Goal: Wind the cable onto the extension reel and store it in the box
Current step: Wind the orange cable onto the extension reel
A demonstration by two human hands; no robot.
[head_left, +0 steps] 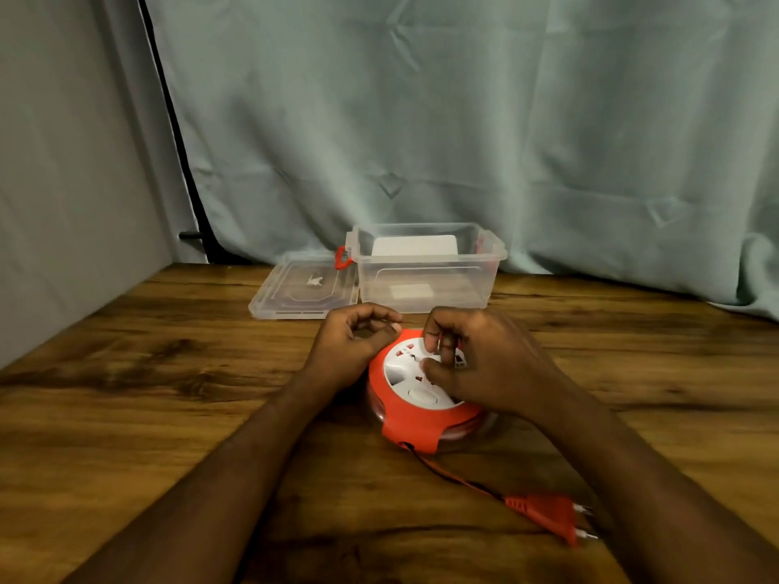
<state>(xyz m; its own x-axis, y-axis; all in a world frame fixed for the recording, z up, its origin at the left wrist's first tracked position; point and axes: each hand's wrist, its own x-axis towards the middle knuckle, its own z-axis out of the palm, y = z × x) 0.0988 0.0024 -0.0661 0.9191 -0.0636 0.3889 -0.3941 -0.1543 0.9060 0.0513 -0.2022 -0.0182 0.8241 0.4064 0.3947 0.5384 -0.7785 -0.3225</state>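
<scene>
Resting on the wooden table, the orange extension reel sits between both hands. The left hand curls against its rim, perhaps steadying it (grip unclear), while the right hand pinches something on the white socket face. A short cable trails to the plug. Behind stands the clear box, its lid beside it.

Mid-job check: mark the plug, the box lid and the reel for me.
plug [543,512]: head view, on its orange body, lying on the table.
box lid [303,288]: head view, on its clear top panel, flat beside the box.
reel [415,419]: head view, on its orange front rim.
</scene>
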